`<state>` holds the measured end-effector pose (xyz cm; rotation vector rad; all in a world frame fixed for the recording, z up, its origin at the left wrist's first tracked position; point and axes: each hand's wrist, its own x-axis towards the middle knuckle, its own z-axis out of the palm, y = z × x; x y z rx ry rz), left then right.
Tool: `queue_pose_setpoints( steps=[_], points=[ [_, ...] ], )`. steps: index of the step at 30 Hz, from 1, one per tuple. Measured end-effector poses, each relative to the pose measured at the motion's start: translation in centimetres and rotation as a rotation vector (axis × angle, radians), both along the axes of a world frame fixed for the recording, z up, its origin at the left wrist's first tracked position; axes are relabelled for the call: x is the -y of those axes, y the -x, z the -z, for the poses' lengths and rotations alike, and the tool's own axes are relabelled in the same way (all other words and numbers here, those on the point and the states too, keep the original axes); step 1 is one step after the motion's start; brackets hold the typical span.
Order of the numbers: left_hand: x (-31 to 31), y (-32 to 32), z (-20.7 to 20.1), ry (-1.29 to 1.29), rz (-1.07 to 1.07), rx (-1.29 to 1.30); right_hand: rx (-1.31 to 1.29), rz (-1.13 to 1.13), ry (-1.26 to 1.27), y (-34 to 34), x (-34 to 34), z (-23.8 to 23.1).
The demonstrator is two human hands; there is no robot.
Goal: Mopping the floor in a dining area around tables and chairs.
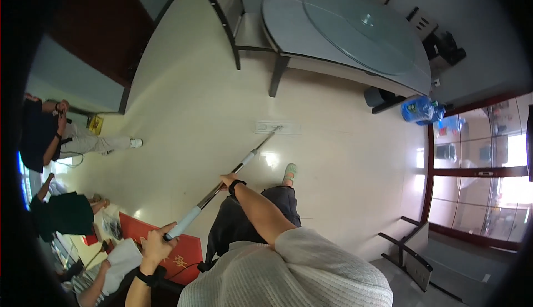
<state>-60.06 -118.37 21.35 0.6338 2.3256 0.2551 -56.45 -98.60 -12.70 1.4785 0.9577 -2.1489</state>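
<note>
People (66, 215) are occupying the left edge of the floor (166, 157), with a red board (136, 228) showing beside the left hand (159, 243). That hand's grip is closing round the top end of the mop handle (208, 197); the right hand (228, 181) is gripping it lower down. The mop head (266, 128) is lying flat on the floor, short of the table's (282, 26) near edge. Mopping is apparently under way, but which stretches are wiped and which are remaining is not showing: the pale, glossy surface is looking alike around the mop head. Water jugs (416, 110) are standing toward the floor's right edge, near the sliding door (455, 172).
</note>
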Motion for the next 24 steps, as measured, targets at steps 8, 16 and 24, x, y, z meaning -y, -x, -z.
queue_pose_setpoints(
  steps=[8, 16, 24],
  points=[
    [-10.9, -4.0, -0.1, -0.135, -0.060, 0.100, -0.004, 0.136, -0.090, -4.4, -10.4, -2.2],
    [-24.2, -5.8, -0.6, -0.131, 0.219, -0.017, -0.055, 0.279, -0.137, -7.6, -22.8, -3.2],
    [-33.5, -7.8, -1.2, -0.124, 0.430, -0.056, -0.011, 0.476, -0.109, -11.0, -30.9, -1.6]
  ],
)
